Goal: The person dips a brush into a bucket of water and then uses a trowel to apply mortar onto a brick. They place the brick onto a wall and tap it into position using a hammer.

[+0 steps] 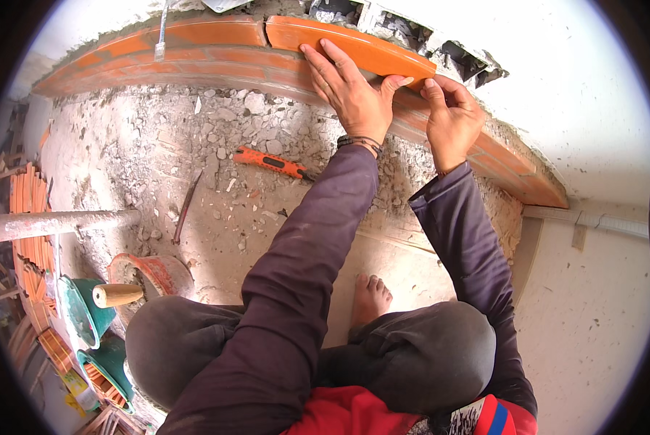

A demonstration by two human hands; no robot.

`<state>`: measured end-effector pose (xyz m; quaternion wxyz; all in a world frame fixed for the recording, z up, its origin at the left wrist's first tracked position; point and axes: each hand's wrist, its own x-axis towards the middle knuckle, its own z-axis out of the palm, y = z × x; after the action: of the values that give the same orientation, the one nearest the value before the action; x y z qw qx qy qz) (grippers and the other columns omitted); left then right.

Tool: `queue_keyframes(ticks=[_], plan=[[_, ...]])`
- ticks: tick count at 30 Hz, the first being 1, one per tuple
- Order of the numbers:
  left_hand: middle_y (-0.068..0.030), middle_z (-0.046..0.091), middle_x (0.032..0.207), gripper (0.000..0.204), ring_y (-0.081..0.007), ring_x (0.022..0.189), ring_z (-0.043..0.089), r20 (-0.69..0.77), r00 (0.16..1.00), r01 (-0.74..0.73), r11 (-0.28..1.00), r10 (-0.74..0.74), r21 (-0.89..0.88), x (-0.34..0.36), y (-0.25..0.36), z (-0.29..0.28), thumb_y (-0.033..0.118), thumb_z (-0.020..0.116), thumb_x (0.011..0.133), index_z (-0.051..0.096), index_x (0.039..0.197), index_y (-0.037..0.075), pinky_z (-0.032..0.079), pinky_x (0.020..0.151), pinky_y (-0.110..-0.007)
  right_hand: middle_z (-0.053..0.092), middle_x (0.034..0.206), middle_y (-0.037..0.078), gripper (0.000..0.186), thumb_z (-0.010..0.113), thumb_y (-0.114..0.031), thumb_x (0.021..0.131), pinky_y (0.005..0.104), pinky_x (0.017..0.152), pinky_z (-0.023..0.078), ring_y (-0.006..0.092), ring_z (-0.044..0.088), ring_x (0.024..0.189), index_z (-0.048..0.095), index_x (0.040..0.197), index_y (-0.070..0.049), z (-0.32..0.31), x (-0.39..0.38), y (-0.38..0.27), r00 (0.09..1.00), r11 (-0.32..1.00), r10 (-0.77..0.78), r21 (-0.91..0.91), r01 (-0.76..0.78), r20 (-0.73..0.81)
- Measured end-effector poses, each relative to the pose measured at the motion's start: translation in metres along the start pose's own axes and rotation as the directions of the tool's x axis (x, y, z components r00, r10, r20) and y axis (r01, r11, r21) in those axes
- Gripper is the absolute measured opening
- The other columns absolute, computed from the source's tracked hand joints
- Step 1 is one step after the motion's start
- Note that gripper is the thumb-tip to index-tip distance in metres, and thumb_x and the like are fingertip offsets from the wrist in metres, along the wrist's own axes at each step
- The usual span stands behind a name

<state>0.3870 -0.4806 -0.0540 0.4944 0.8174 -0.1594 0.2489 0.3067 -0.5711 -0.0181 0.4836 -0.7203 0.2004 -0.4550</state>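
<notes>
A glossy orange tile (pixel 361 49) lies along the top of a low, curved ledge of orange bricks (pixel 216 61) at the wall. My left hand (pixel 357 101) rests against its front side, fingers stretched out and thumb pointing right along the lower edge. At the tile's right end, my right hand (pixel 454 123) has thumb and bent fingers closed on the corner. Left of the tile, past a narrow dark gap, another orange tile (pixel 212 31) sits on the ledge, smeared with grey mortar. The undersides of my right fingers are hidden.
Broken openings (pixel 462 61) mark the wall behind the tile. Rubble (pixel 256 101) covers the floor below, with an orange-and-black tool (pixel 270 161) and a thin rod (pixel 187 206). To the left are a pole (pixel 64 225), a reddish bucket (pixel 172 274), a wooden handle (pixel 118 295) and green buckets (pixel 96 319).
</notes>
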Motion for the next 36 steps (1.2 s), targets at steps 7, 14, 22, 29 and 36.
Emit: queue_keyframes(ticks=[7,14,22,29,36], plan=[[-0.0362,0.0,0.156,0.129,-0.0491,0.144,0.013,0.016,1.0,0.008,1.0,-0.008,0.017,0.0,-0.001,-0.003,0.062,0.076,0.068,0.005,0.154,-0.002,0.015,0.115,-0.056,0.071,0.082,0.009,0.01,0.07,-0.007,0.087,0.027,0.068,0.052,0.0134,0.067,0.075,0.071,0.093,0.001,-0.014,-0.027,-0.001,0.999,0.976,-0.012,-0.219,0.018,0.031],[-0.0366,-0.002,0.156,0.131,-0.0494,0.144,0.012,0.051,0.998,0.042,0.999,-0.041,-0.033,0.002,0.008,-0.007,0.055,0.082,0.066,0.002,0.154,-0.001,0.016,0.115,-0.056,0.064,0.116,0.018,0.028,0.062,-0.011,0.086,0.0401,0.091,0.048,0.0346,0.059,0.108,0.064,0.112,-0.002,-0.011,-0.145,0.049,0.56,0.908,0.038,-0.263,0.327,0.828],[-0.0371,-0.004,0.155,0.133,-0.0486,0.145,0.008,0.063,0.997,0.05,0.999,-0.05,-0.003,0.002,0.004,-0.008,0.054,0.083,0.066,0.0,0.154,-0.002,0.015,0.115,-0.057,0.058,0.128,0.019,0.038,0.055,-0.027,0.092,0.0441,0.104,0.037,0.0373,0.049,0.122,0.06,0.123,-0.006,0.011,-0.163,0.058,0.477,0.941,0.129,-0.259,0.217,0.87],[-0.0372,-0.004,0.155,0.138,-0.0474,0.146,0.007,0.094,0.992,0.082,0.996,-0.086,0.044,0.006,0.01,-0.009,0.058,0.083,0.064,-0.002,0.153,-0.003,0.01,0.115,-0.058,0.062,0.122,0.019,0.034,0.057,-0.026,0.092,0.0431,0.1,0.043,0.0387,0.059,0.108,0.06,0.119,-0.006,-0.01,-0.158,0.077,0.361,0.823,0.052,-0.245,0.513,0.931],[-0.0342,-0.008,0.157,0.14,-0.0437,0.148,-0.003,0.145,0.98,0.129,0.991,-0.134,0.042,0.008,-0.001,-0.014,0.059,0.083,0.064,-0.007,0.153,-0.001,0.004,0.116,-0.059,0.064,0.103,0.021,0.044,0.07,-0.012,0.082,0.0391,0.079,0.051,0.0342,0.065,0.084,0.057,0.122,0.0,-0.155,-0.155,-0.035,0.471,0.796,0.482,-0.594,0.117,0.739]])
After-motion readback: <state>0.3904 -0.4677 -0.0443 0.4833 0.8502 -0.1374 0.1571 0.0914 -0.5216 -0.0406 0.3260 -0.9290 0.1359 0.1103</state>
